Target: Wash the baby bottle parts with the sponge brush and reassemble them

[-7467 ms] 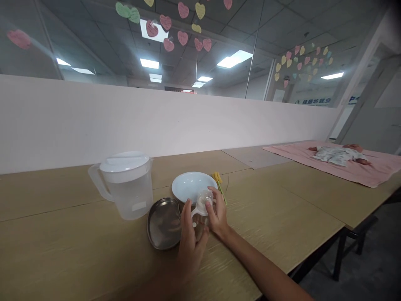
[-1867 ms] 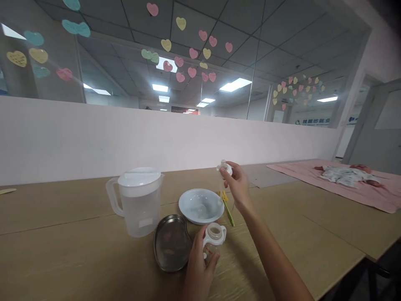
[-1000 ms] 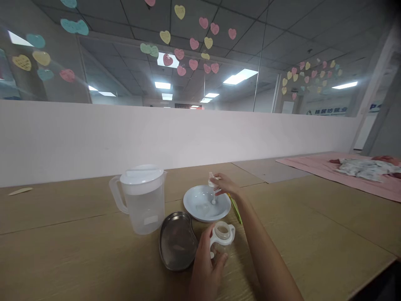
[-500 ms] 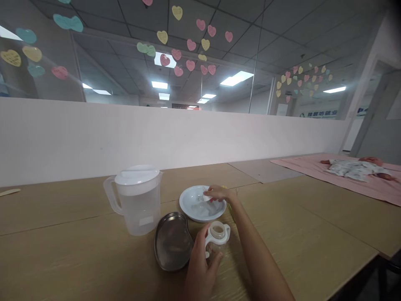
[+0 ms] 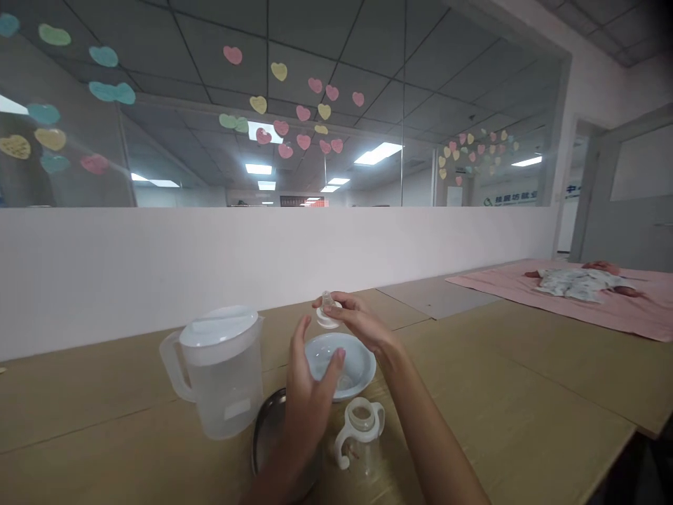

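A spread left hand (image 5: 306, 400), its baby bottle (image 5: 362, 436) now released, partly hides a kidney dish (image 5: 268, 429). The right hand (image 5: 357, 320) grips a teat (image 5: 327, 303) raised from the bowl (image 5: 362, 361).

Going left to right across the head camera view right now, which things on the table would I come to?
White-lidded pitcher → metal tray → bottle with handles → pink cloth.
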`<act>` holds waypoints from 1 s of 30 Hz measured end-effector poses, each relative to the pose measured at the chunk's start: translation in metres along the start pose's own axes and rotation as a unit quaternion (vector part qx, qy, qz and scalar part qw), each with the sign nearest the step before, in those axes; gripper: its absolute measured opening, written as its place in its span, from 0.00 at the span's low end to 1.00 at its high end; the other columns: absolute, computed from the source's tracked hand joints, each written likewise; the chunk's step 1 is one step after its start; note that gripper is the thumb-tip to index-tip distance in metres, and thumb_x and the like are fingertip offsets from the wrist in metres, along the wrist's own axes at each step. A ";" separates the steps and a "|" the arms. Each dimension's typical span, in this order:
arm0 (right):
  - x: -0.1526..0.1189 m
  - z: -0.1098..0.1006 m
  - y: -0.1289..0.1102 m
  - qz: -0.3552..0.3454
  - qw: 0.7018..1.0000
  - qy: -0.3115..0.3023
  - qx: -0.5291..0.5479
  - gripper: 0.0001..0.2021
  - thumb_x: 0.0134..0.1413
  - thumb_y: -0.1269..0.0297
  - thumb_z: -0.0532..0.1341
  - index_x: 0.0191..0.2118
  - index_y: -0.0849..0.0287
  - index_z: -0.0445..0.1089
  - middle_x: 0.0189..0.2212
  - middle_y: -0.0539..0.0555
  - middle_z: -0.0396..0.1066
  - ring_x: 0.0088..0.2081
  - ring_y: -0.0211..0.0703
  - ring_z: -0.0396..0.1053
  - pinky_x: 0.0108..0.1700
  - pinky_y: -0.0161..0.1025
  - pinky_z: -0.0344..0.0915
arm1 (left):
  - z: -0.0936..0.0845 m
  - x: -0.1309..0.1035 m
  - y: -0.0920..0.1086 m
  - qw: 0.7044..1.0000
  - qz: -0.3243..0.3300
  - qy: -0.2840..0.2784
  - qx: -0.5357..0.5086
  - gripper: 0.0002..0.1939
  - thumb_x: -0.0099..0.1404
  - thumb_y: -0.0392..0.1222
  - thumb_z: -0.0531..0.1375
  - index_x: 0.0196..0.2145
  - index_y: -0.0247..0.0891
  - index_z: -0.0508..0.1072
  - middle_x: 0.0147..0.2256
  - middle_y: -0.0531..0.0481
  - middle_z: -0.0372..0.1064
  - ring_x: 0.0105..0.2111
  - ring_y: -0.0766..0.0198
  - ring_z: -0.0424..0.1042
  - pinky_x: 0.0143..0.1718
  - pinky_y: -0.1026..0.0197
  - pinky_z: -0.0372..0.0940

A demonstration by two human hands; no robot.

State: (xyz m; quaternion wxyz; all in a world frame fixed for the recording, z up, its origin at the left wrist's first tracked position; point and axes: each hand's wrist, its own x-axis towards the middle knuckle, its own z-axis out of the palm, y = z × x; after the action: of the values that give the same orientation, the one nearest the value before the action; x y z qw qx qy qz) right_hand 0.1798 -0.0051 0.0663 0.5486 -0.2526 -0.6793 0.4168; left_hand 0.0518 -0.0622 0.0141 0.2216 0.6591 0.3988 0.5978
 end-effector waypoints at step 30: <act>-0.004 -0.038 0.018 0.060 0.969 0.181 -0.159 0.14 0.44 0.54 0.63 0.33 0.61 0.70 0.30 0.53 0.70 0.32 0.40 0.70 0.32 0.35 0.65 | 0.005 0.030 -0.002 0.932 0.104 -0.141 0.317 0.17 0.61 0.48 0.54 0.44 0.37 0.66 0.45 0.42 0.60 0.46 0.53 0.65 0.46 0.54 0.61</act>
State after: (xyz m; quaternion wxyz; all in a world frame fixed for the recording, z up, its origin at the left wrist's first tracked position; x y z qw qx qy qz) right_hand 0.2149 0.0125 0.0509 0.5892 -0.4484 -0.6097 0.2829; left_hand 0.0556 -0.0363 0.0300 -0.0079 0.8103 0.4614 0.3612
